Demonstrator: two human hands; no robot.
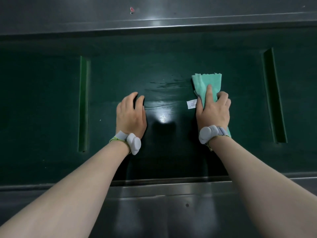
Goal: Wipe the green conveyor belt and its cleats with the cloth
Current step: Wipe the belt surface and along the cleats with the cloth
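Note:
The dark green conveyor belt (163, 62) runs left to right between steel side rails. One upright green cleat (84, 103) crosses it on the left and another cleat (274, 95) on the right. My right hand (213, 110) grips a folded mint-green cloth (205, 83) and presses it on the belt, index finger stretched along it; a white label (192, 103) sticks out at its left. Wet streaks lie on the belt left of the cloth. My left hand (131, 114) rests on the belt near the middle, fingers bent downward, holding nothing.
A steel rail (154, 23) borders the belt's far side, with a small red mark (132, 9) on it. A steel ledge (171, 194) runs along the near side under my forearms. Both wrists carry grey strap-on devices.

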